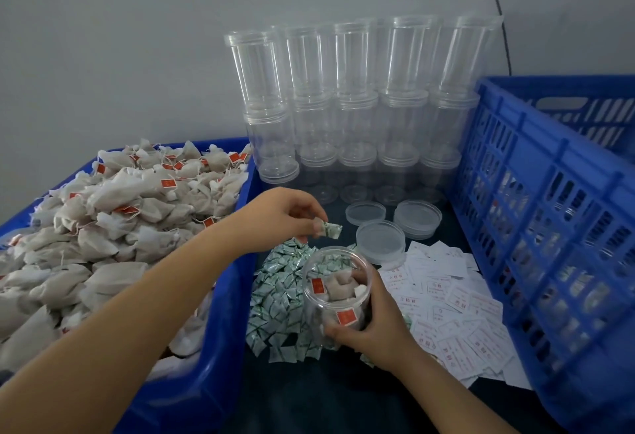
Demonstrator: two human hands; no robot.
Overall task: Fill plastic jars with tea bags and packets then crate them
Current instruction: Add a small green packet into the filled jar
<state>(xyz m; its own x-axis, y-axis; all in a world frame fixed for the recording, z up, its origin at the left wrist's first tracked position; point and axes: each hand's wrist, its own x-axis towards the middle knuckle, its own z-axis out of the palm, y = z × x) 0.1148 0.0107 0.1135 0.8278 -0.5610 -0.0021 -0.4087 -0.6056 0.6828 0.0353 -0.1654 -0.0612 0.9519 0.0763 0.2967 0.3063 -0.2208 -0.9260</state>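
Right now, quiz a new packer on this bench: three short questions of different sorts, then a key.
1. True or false: the open jar gripped by the right hand already holds tea bags.
2. What does the left hand pinch? A) a tea bag B) a small green-and-white packet C) a lid
3. Fill the blank: the loose clear lids lie in front of the stacked empty ____.

Key: 1 true. 2 B. 3 jars.
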